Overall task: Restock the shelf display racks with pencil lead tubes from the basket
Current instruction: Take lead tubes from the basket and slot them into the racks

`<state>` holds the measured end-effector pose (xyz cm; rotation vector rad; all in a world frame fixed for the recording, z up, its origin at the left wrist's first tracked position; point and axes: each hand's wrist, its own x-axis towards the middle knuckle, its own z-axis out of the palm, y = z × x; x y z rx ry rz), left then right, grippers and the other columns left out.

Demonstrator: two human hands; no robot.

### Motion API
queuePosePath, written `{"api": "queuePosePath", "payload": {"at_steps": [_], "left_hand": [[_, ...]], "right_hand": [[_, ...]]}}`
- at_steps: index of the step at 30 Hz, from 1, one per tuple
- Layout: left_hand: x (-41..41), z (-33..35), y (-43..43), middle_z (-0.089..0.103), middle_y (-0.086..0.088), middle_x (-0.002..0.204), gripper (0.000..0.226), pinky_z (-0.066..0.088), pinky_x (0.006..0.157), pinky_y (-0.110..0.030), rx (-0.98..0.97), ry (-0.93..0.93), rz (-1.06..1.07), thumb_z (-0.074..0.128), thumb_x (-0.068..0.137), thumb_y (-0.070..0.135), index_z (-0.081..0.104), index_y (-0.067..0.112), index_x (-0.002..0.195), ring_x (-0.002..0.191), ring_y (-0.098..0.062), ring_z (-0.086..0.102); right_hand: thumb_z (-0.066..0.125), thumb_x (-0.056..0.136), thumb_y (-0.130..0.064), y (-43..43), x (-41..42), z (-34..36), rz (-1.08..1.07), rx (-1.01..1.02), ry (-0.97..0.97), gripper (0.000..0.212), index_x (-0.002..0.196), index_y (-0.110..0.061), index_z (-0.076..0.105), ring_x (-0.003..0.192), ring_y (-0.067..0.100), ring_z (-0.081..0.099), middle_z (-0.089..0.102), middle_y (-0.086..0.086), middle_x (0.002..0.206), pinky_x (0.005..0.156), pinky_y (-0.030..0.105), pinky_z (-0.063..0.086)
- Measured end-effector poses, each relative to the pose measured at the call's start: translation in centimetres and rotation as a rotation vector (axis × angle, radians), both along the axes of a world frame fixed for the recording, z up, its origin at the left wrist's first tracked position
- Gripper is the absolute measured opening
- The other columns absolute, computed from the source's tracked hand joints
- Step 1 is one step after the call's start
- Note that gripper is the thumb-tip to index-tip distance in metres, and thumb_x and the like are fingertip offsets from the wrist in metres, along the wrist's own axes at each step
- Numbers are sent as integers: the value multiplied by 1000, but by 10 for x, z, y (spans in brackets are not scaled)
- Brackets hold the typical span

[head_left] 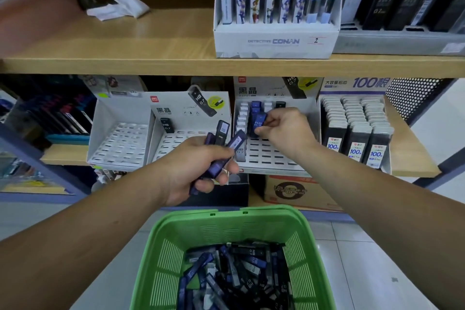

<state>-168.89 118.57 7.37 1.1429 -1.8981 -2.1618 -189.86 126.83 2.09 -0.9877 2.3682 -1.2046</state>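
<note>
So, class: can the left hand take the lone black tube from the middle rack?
Probably not: the left hand is full of blue tubes, though nothing blocks the way to the black tube.

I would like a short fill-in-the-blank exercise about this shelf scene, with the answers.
1. The basket is ____.
2. The right hand pinches a ____ tube at a rack.
3. The left hand holds ____ tubes than the right.
4. The box on the upper shelf reads Detective ____.

Answers: green; blue; more; Conan.

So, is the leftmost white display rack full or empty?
Empty: the leftmost white rack shows only bare slots, with nothing standing in any of them.
</note>
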Motion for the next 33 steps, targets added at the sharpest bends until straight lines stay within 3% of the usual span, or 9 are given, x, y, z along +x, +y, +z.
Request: {"api": "queuePosePath", "payload": {"at_steps": [5, 10, 17, 20, 23, 26, 29, 31, 33], "left_hand": [[4, -4, -3, 76, -16, 90, 20, 22, 37, -19, -97, 18, 3, 65, 102, 27, 64, 8, 107, 49, -13, 53], [4, -5, -8, 71, -13, 80, 24, 22, 38, -20, -119, 38, 66, 66, 101, 34, 62, 11, 103, 50, -16, 49], [5, -1, -8, 64, 0, 60, 15, 20, 36, -20, -85, -8, 63, 57, 103, 17, 64, 5, 108, 36, -9, 37], [4, -7, -13, 71, -8, 74, 12, 18, 45, -23, -113, 22, 105, 59, 101, 16, 63, 10, 110, 48, -16, 38], [-1, -7, -14, 68, -12, 73, 5, 17, 44, -23, -82, 94, 167, 60, 99, 13, 59, 9, 103, 52, -17, 39], [-10, -6, -11, 60, -11, 70, 8, 16, 40, -20, -36, 133, 172, 61, 99, 13, 60, 5, 99, 51, -15, 38], [-18, -4, -4, 59, -12, 70, 19, 17, 39, -20, -12, 142, 175, 63, 101, 25, 61, 7, 95, 51, -16, 36], [-22, -2, -1, 58, -9, 67, 27, 17, 36, -18, 26, 153, 232, 60, 104, 36, 60, 9, 100, 47, -14, 38], [-23, 0, 0, 59, -9, 65, 27, 17, 35, -19, 63, 138, 269, 54, 105, 38, 57, 11, 104, 46, -14, 38]], "right_hand": [[82, 83, -26, -6, -6, -2, 6, 103, 84, 8, 80, -22, 75, 79, 19, 72, 75, -4, 77, 79, 41, 60], [76, 84, -31, -11, -4, 7, 53, 264, 221, 9, 87, -24, 74, 82, 20, 68, 73, -4, 83, 77, 35, 59], [85, 79, -44, -10, -5, 3, -25, 355, 167, 31, 71, -19, 68, 70, 22, 68, 69, 2, 78, 67, 31, 57], [89, 76, -40, 1, -5, 11, -11, 237, 186, 29, 73, -20, 67, 71, 16, 66, 68, -3, 74, 72, 36, 61], [91, 75, -23, 11, 2, 22, 224, 17, 120, 27, 83, -32, 67, 66, 4, 56, 62, -5, 79, 72, 35, 55], [91, 76, -22, 18, 14, 27, 445, -72, 308, 29, 102, -27, 77, 70, -3, 50, 59, -4, 94, 75, 30, 50], [80, 86, -23, 23, 20, 28, 516, -51, 519, 17, 103, -24, 78, 80, 12, 58, 63, -8, 90, 74, 40, 53], [77, 89, -20, 26, 16, 26, 440, -16, 390, 12, 100, -23, 76, 80, 20, 67, 70, -4, 84, 74, 44, 57], [77, 90, -10, 30, 10, 25, 257, -47, -20, 12, 98, -15, 71, 74, 24, 73, 73, 5, 79, 77, 45, 61]]}}
